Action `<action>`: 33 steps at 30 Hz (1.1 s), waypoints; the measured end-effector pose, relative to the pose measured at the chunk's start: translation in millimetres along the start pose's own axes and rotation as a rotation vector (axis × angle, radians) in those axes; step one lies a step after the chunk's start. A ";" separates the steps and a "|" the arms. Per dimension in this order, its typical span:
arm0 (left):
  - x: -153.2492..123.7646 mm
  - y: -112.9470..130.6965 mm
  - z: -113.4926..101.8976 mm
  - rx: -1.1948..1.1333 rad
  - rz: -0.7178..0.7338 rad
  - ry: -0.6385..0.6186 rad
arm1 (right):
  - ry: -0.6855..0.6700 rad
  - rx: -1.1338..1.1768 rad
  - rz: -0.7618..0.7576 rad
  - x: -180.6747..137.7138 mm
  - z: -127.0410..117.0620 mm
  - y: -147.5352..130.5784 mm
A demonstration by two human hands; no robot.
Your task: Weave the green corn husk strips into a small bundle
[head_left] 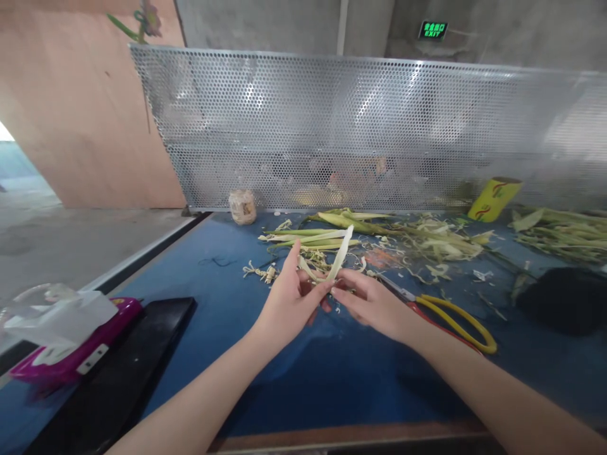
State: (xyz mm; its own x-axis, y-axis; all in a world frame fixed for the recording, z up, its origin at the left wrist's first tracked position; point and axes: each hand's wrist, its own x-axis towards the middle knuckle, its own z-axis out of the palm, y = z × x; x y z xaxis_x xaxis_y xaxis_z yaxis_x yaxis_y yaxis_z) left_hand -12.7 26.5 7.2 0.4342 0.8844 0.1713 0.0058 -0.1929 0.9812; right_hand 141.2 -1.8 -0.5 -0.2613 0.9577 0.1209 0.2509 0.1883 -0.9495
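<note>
A pale, ribbon-like strip of plant leaf (pixel 341 254) is pinched between my two hands, its free end pointing up. My left hand (pixel 294 291) grips it with thumb and fingers closed. At the same spot, the fingertips of my right hand (pixel 372 300) press on the strip, nearly touching the left thumb. Behind the hands lie green and whitish leaf strips (pixel 308 237) with small curled scraps. Scissors with yellow and red handles (pixel 458 322) rest beside my right forearm, which covers part of them.
Across the blue tabletop (pixel 218 253) are a dried leaf heap (pixel 441 237), more leaves (pixel 564 234), a yellow can (pixel 493 199) and a dark round object (pixel 564 300). A twine roll (pixel 242 207) stands before the perforated metal screen (pixel 303 114). At left are a magenta tissue box (pixel 71 363) and a black tray (pixel 118 366).
</note>
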 end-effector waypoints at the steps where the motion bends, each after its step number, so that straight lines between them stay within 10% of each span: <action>1: 0.5 -1.6 -1.1 -0.001 -0.004 -0.015 | -0.028 0.059 0.039 0.4 0.4 -0.5; 9: -4.8 1.9 2.7 0.188 0.051 -0.048 | -0.039 0.477 0.268 1.5 0.2 3.0; 16: -4.3 -1.1 3.0 0.443 0.164 -0.028 | -0.033 0.319 0.235 0.8 4.4 0.7; 33: 1.6 1.2 -2.2 -0.019 -0.005 -0.029 | 0.200 0.323 0.053 4.2 -1.9 3.3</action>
State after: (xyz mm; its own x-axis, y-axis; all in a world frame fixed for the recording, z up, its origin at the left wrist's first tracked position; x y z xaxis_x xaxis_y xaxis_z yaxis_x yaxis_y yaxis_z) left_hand -14.0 28.7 8.8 0.4597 0.8728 0.1643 -0.0088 -0.1805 0.9835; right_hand 142.7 3.2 -2.6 -0.0607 0.9938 0.0931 -0.0559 0.0898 -0.9944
